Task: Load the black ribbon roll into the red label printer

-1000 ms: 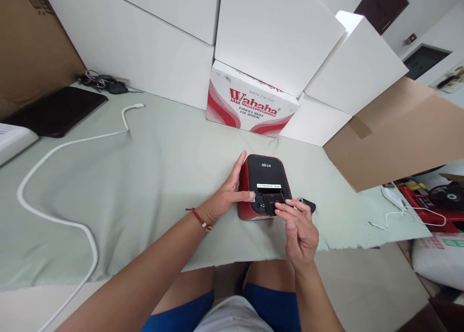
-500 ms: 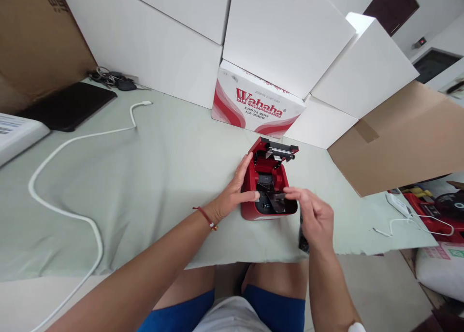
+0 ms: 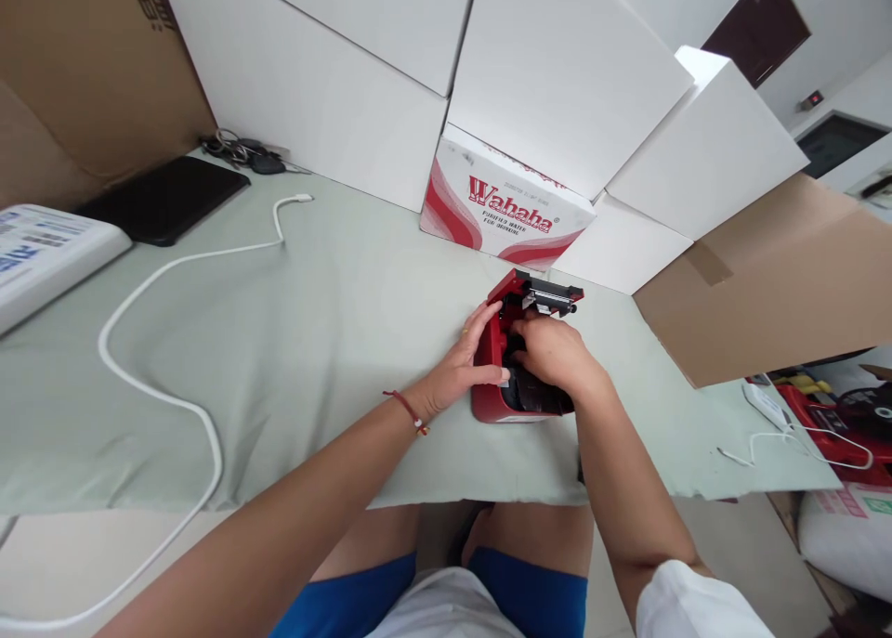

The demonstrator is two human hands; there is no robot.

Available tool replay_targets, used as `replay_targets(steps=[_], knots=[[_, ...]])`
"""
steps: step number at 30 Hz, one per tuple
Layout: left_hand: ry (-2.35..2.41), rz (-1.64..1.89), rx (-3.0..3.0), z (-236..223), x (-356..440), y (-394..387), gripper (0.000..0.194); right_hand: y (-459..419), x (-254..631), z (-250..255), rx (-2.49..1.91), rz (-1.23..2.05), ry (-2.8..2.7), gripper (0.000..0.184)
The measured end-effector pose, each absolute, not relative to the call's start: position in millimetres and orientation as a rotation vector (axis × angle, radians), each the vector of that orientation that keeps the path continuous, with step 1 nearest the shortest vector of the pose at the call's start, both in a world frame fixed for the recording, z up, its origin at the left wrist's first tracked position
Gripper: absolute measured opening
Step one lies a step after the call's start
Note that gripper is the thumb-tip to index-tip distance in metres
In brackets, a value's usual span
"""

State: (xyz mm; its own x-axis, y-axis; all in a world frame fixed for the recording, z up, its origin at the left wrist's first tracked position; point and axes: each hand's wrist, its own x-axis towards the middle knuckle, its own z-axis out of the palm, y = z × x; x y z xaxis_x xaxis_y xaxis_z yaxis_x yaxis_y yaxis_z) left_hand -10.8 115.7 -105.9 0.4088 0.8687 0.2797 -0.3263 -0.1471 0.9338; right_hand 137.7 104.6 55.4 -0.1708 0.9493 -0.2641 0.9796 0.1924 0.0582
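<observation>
A red label printer (image 3: 498, 404) stands on the table with its lid (image 3: 547, 292) raised. My left hand (image 3: 470, 355) grips its left side, the thumb over the front edge and the fingers along the wall. My right hand (image 3: 554, 348) reaches into the open compartment, its fingers bent around the dark roll (image 3: 514, 345) inside; the fingertips are partly hidden. From the roll, a strip of black film (image 3: 538, 397) lies across the front and over the edge of the printer.
Behind the printer stand a Wahaha water carton (image 3: 508, 211) and white boxes (image 3: 550, 81). A white cable (image 3: 160, 401) winds along the left, near a black tablet-like slab (image 3: 174, 197) and keys (image 3: 251, 152). At right are a brown carton (image 3: 773, 276) and a white adapter (image 3: 765, 406).
My right hand has moved from the film's end at the front right into the printer's compartment, onto the roll. My left hand keeps its hold. The view has shifted slightly.
</observation>
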Motion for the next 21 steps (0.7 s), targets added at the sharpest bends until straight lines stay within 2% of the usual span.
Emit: replay_targets(steps=[4,7,9,12,16,21], knots=[[0.47,1.14,1.308,-104.2,-10.6,114.4,0.119,66.7,174.4,74.8,2.024,-0.367,2.457,0.033],[0.458,1.139,1.3,-101.6,-11.0,113.3,0.12,28.0,223.4,91.8,2.335,-0.836,2.611,0.04],[0.467,1.136,1.296,-98.3,-12.1,112.1,0.118,9.5,254.9,94.7,2.5,-1.08,2.541,0.044],[0.483,1.119,1.303,-91.4,-15.4,109.5,0.115,2.4,282.9,76.0,2.515,-1.239,2.364,0.046],[0.492,1.079,1.311,-83.6,-20.5,107.2,0.116,12.7,281.6,20.8,2.4,-1.083,2.218,0.044],[0.489,1.086,1.338,-84.4,-22.3,108.2,0.115,6.5,286.8,-21.4,2.615,-0.81,2.181,0.054]])
